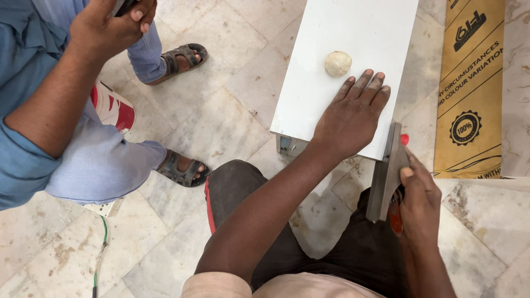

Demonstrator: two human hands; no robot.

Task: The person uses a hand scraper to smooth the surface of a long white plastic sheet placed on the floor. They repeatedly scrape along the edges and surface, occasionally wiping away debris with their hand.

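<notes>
My left hand (353, 113) lies flat, fingers spread, on the near end of a white board (353, 33) that stands above the marble floor. A pale round lump of putty (338, 63) rests on the board just beyond my fingertips, not touching them. My right hand (418, 201) grips a wide metal scraper (386, 171) with a red handle, its blade held against the board's near right edge.
Another person in blue clothes and sandals (182, 171) squats close on the left, one hand (110, 25) raised holding a dark object. A brown printed cardboard sheet (469, 88) lies on the right. A green wire (102, 248) trails across the floor at lower left.
</notes>
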